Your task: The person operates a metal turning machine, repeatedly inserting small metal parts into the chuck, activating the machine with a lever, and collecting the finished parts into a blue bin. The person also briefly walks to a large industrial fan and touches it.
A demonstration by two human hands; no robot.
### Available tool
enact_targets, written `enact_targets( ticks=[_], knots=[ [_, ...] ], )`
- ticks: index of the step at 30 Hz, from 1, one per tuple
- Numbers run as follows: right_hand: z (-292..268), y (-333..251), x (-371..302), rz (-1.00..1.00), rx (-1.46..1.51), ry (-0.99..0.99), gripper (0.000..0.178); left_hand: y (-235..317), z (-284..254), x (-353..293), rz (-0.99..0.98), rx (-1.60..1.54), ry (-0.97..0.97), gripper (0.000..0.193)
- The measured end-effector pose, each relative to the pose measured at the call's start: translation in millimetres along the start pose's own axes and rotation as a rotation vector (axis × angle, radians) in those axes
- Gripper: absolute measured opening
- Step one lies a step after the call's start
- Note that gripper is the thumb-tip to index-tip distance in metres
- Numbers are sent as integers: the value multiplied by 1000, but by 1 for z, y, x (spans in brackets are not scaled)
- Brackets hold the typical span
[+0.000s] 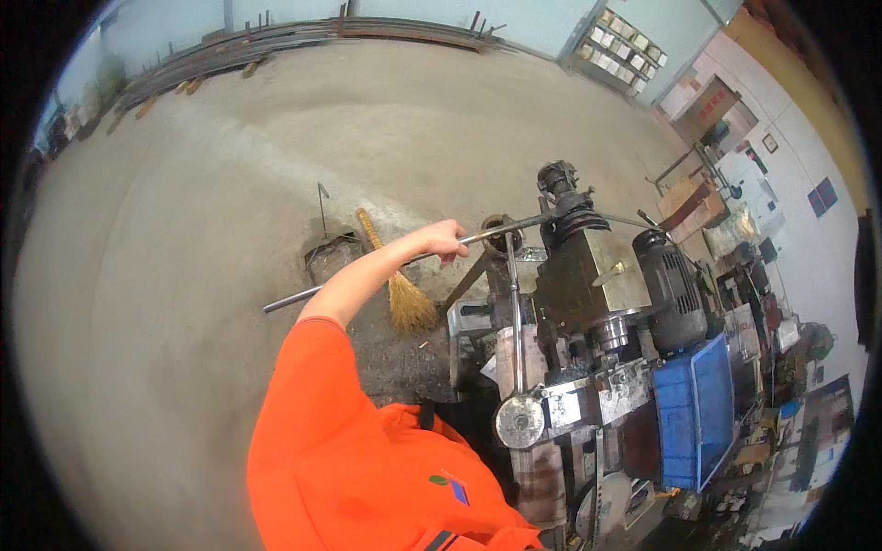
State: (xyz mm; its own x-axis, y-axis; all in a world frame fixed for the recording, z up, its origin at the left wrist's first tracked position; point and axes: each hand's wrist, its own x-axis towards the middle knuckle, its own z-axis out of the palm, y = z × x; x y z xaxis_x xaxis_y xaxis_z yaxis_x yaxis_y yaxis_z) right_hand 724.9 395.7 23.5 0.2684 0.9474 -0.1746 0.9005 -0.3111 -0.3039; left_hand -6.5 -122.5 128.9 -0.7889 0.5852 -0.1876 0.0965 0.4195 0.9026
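My left arm, in an orange sleeve, stretches out over a long metal bar. My left hand (pixel 446 241) is closed round the bar (pixel 505 228), with its fingers wrapped over it. One end of the bar meets the top spindle (pixel 574 216) of a greasy machine (pixel 588 280); the other end sticks out past my forearm to the left. Just right of the hand, an upright rod (pixel 516 321) runs from a round ring-shaped part (pixel 501 237) down to a round metal disc (pixel 520 421). My right hand does not show.
A straw broom (pixel 411 305) and a long-handled dustpan (pixel 333 257) are on the floor beyond my arm. A ribbed motor (pixel 669 292) and a blue plastic bin (pixel 680 427) are on the machine's right. Long metal stock (pixel 404 29) lies along the far wall.
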Motion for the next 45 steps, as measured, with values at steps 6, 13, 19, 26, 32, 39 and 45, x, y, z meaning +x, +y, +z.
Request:
enact_targets(
  ticks=[6, 13, 19, 26, 32, 39, 45],
  knots=[
    [28, -87, -54, -262, 18, -85, 47, 15, 1, -10, -10, 450, 149, 21],
    [49, -164, -122, -548, 72, -182, 44, 27, -1, -23, -49, 537, 200, 25],
    [64, -217, -163, -723, 86, -262, 41, 8, -4, -5, -87, 196, 67, 25],
    [109, -298, -206, -949, 21, -389, 38, 6, -1, -5, -56, 231, 63, 24],
    [154, -376, -253, -1154, -32, -514, 36, 6, 9, 6, -121, 166, 40, 16],
    [181, -444, -327, -1361, -5, -669, 33, 3, 3, -1, -75, -59, 27, 13],
    [187, -462, -342, -1398, 30, -734, 31, 9, -2, -7, -50, -103, 15, 14]
  ],
)
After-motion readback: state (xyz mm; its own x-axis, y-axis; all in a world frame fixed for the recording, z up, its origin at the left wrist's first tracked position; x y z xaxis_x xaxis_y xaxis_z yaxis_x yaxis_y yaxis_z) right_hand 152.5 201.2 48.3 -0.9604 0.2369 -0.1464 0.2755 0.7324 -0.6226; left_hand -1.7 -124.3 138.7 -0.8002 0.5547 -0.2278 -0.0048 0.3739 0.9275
